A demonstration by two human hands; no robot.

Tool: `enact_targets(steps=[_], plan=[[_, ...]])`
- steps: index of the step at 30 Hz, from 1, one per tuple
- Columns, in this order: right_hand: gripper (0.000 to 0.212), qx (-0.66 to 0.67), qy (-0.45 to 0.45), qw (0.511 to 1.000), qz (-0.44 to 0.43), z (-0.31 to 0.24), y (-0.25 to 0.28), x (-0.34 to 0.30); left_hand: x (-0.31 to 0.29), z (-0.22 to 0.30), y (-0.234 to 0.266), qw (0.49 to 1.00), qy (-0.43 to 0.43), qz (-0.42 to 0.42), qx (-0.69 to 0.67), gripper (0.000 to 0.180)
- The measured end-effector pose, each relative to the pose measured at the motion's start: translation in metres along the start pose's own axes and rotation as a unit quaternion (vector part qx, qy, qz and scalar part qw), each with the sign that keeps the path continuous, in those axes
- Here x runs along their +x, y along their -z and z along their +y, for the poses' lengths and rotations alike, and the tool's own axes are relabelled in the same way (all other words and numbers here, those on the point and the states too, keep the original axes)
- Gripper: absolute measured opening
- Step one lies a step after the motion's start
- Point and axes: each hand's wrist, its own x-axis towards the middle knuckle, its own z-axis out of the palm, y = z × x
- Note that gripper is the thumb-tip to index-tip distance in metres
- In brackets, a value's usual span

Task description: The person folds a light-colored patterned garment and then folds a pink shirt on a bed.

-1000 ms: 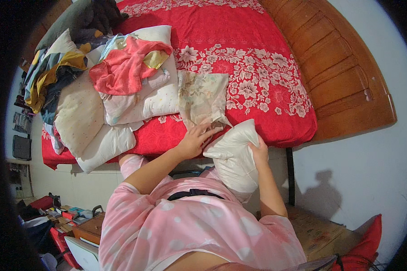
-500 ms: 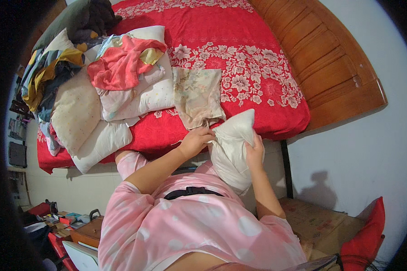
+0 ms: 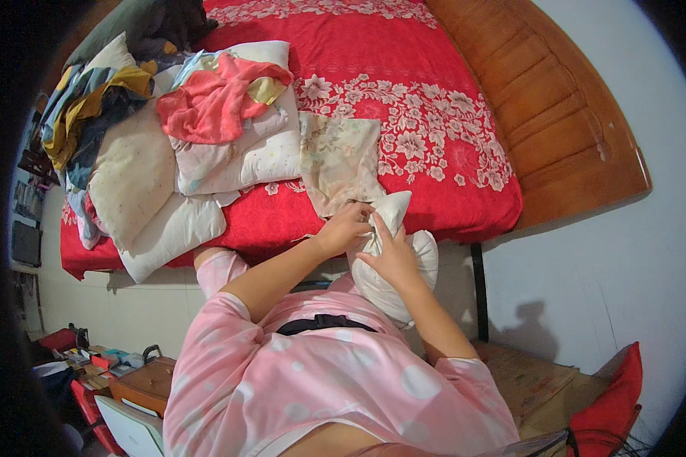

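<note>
A small white pillow point(image 3: 385, 293) rests against my lap at the bed's near edge, bunched and folded in the middle. My left hand point(image 3: 344, 228) is closed at the pillow's upper left edge, close to a pale floral pillowcase point(image 3: 339, 160) lying flat on the bed; its fingertips are partly hidden. My right hand point(image 3: 395, 259) lies across the pillow, fingers pressed into the cloth near my left fingers. One pillow corner sticks up beyond my right fingertips, and the rest bulges out to the right of that hand.
The bed has a red floral cover point(image 3: 404, 53) and a wooden headboard point(image 3: 556, 114) at the right. Several pillows point(image 3: 133, 164) are piled on the left with a coral cloth point(image 3: 209, 99) on top. A brown case point(image 3: 145, 385) stands lower left; cardboard point(image 3: 533, 381) lies lower right.
My right hand has moved left from the pillow's right edge onto its middle, beside my left hand. The pillow has folded and its upper corner has shifted left and lower.
</note>
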Motion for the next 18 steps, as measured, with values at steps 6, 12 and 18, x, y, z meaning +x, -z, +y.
enact_targets(steps=[6,12,18], plan=[[0.053,-0.019,-0.054,0.998,-0.041,0.017,-0.031,0.026,-0.008,-0.012,-0.015,0.997,0.068,-0.011,-0.038,0.020],[0.018,0.027,-0.043,0.999,-0.009,0.024,-0.034,0.034,-0.029,-0.028,0.006,0.976,0.195,0.048,-0.088,0.020],[0.017,0.186,-0.048,0.981,0.013,0.079,-0.039,0.043,-0.045,-0.063,-0.008,0.983,0.166,0.005,0.079,0.026]])
